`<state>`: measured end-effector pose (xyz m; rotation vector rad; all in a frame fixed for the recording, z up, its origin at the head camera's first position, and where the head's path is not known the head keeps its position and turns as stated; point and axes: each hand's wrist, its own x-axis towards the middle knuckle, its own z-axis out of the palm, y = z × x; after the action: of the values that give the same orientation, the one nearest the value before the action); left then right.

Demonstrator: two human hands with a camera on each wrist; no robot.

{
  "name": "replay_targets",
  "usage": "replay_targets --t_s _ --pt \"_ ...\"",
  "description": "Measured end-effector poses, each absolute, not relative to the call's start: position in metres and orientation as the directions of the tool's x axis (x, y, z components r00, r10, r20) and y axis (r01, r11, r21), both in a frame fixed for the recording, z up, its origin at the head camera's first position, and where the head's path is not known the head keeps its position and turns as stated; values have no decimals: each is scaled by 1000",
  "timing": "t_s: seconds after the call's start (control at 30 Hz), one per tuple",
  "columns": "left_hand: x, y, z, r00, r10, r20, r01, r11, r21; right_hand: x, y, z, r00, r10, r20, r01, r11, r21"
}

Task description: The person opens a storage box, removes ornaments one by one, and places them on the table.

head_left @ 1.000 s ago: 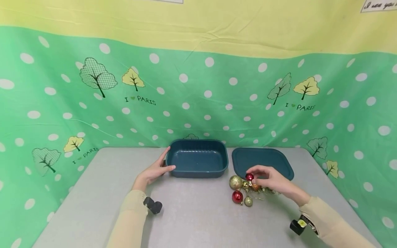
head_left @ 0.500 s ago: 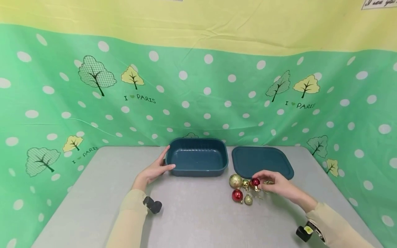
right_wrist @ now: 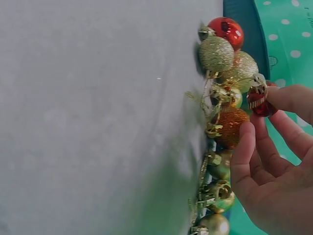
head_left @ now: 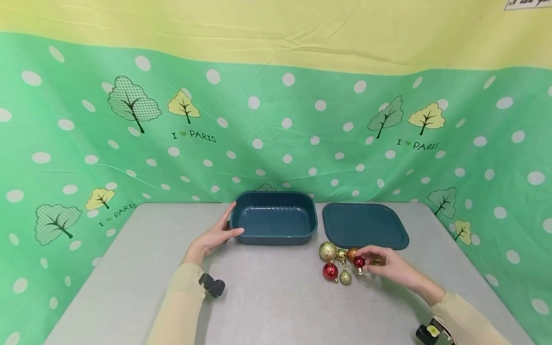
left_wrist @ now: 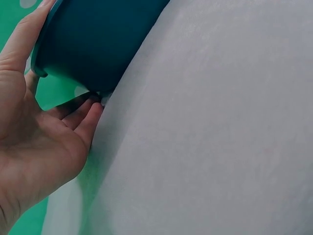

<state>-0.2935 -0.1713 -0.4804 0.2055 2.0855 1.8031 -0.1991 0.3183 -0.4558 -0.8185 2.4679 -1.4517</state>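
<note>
My left hand [head_left: 212, 239] grips the left end of a dark blue rectangular container [head_left: 276, 240], thumb at the rim and lower fingers [left_wrist: 90, 125] by its base. Between thumb and fingertips my right hand [head_left: 390, 265] pinches a small shiny red Christmas bauble [right_wrist: 266, 105] by its cap end, above the other ornaments. Close beside it lies an orange glitter bauble [right_wrist: 230, 128]. A large gold glitter bauble [head_left: 327, 251], a red bauble [head_left: 330, 271] and a small pale gold bauble [head_left: 345, 277] are grouped to its left. More gold baubles [right_wrist: 218, 198] lie partly behind my right hand.
A flat dark blue lid [head_left: 364, 225] lies right of the container, behind the baubles. Gold hanging strings [right_wrist: 203, 166] trail from the ornaments onto the grey table [head_left: 276, 297]. A green polka-dot cloth [head_left: 276, 134] stands along the table's back and sides.
My right hand has moved slightly right and nearer to me with the small red bauble, uncovering the orange bauble. My left hand stays on the container.
</note>
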Motion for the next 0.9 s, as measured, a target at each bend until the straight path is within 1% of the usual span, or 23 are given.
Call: replay_targets --t_s 0.13,0.33,0.53,0.7,0.9 --pt "-294 -171 -481 -920 348 -183 -132 165 977 -197 318 -461 -829 -542 137 -389 383 -838" --pt "-294 -171 -480 -920 347 -182 -130 167 977 -196 316 -467 -807 -561 186 -447 373 -813" --pt "-294 -171 -480 -919 351 -179 -124 172 977 -192 315 -471 -816 -550 175 -435 385 -814" --pt "-294 -170 -479 -920 345 -184 -127 182 975 -192 316 -478 -813 -552 185 -449 392 -803" --pt "-293 -170 -479 -922 339 -186 -129 185 974 -192 319 -484 -826 -539 164 -420 394 -817"
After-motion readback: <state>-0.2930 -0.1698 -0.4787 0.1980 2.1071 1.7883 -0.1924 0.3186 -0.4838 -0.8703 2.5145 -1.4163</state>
